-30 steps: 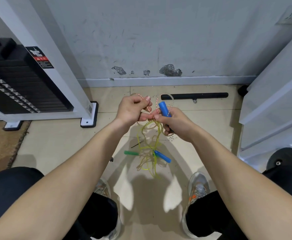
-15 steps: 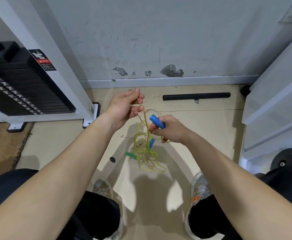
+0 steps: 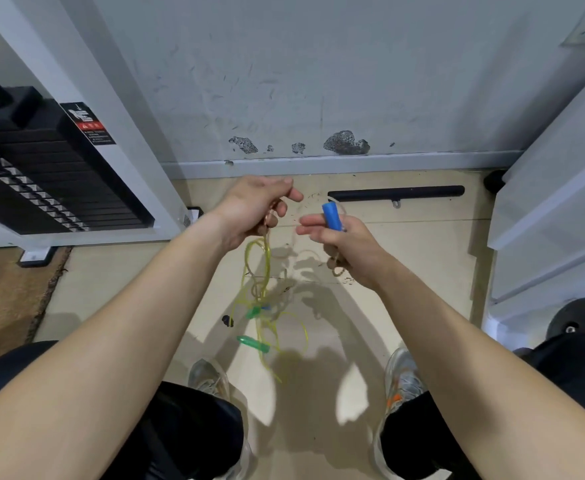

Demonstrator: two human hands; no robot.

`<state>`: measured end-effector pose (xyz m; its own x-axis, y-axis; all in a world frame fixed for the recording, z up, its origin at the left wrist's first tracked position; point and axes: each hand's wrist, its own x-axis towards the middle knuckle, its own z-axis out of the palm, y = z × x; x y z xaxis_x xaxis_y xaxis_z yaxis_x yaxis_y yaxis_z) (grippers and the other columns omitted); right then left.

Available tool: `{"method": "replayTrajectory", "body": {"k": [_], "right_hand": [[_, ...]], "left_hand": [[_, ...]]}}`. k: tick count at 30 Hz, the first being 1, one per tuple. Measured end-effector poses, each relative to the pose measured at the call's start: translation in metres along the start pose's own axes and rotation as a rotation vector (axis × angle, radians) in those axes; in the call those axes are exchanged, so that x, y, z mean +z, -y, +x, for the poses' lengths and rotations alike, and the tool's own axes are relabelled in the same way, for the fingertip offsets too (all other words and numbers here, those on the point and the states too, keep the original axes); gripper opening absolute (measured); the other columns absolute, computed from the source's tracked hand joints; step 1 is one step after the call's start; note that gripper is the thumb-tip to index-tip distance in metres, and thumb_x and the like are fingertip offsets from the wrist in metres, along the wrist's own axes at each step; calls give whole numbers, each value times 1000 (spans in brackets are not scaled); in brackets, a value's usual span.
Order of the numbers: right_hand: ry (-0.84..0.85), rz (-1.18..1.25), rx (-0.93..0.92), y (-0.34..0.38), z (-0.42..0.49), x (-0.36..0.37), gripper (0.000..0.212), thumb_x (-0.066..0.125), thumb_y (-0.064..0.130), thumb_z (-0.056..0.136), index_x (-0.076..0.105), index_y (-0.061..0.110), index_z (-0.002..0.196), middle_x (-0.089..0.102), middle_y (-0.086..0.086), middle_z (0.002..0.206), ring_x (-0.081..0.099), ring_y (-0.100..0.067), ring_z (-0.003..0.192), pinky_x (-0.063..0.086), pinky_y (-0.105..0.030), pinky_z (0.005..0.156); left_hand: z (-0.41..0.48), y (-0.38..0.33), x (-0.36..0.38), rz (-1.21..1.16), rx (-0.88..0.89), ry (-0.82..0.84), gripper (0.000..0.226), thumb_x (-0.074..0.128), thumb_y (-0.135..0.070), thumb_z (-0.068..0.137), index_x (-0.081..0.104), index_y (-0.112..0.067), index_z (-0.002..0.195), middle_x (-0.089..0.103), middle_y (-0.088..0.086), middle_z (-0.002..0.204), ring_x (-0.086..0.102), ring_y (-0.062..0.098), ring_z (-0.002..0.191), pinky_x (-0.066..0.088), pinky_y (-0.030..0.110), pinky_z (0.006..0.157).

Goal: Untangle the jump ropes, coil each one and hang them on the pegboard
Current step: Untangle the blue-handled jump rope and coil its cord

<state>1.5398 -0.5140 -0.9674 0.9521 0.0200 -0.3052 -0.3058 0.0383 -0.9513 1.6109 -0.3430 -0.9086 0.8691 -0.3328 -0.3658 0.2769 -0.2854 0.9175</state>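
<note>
The ropes hang in the air between the person's knees, above the pale tan floor tiles [image 3: 405,258]. The left hand [image 3: 254,211] has its fingers curled round the top of the thin yellow-green plastic jump rope [image 3: 261,268]; some of the pale see-through jump rope [image 3: 306,256] seems to be caught in that hand too. The right hand [image 3: 348,245] grips the short blue plastic handle [image 3: 332,216], which sticks up out of the fist; one finger points out straight toward the left hand, and a small loop of pale rope pokes out under the fist. The two hands are near each other but not touching. Below them the yellow-green rope falls in a messy bunch of loops, and a small green plastic handle [image 3: 253,342] dangles low in it.

The ropes look light, thin and floppy; the smooth plastic is likely slippery, and the loops will likely catch on each other. The handles are the only stiff parts, so they look like the best places to hold. A soft pull looks safest, since a hard tug would likely make the knot tighter.

The black stack of gym weights [image 3: 41,174] on the left has a red, white and black sticker [image 3: 88,124]; its writing is too small to read. I see no writing on the ropes, and no pegboard is in view.
</note>
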Motion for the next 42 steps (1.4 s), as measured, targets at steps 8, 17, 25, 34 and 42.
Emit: {"method": "replayTrajectory", "body": {"k": [8,17,25,34,42], "right_hand": [[173,-160,-150,31,-1,19,7,73,19,90,75,12,92,71,-1,79,50,-7,59,39,-21,50],[109,170,-144,54,3,30,26,49,22,105,63,6,90,58,-6,57,43,-6,35,42,-30,50],[-115,535,-270,103,22,-3,27,47,27,106,60,8,92,34,4,48,25,-8,36,37,-23,46],[-296,-228,-46,39,26,-43,24,56,26,100,68,11,85,41,1,53,37,-11,46,47,-27,46],[265,-86,25,1,-4,2,34,45,31,106,67,8,95,35,2,59,27,-12,49,31,-31,59]], "left_hand": [[3,0,3,-96,162,-213,25,66,-31,95,70,-10,83,50,-1,59,51,11,39,38,18,39],[1,40,12,-152,284,-324,50,42,-59,98,60,-13,93,65,6,76,64,16,65,47,30,61],[9,146,22,645,26,119,34,58,-49,93,70,-22,76,66,-12,67,60,8,71,44,25,68],[8,72,2,115,-34,-18,41,40,-39,106,59,-10,84,62,5,60,68,28,55,48,23,48],[-2,-30,7,-319,56,-40,34,43,-41,105,59,-16,88,69,-4,65,71,16,58,46,16,42]]}}
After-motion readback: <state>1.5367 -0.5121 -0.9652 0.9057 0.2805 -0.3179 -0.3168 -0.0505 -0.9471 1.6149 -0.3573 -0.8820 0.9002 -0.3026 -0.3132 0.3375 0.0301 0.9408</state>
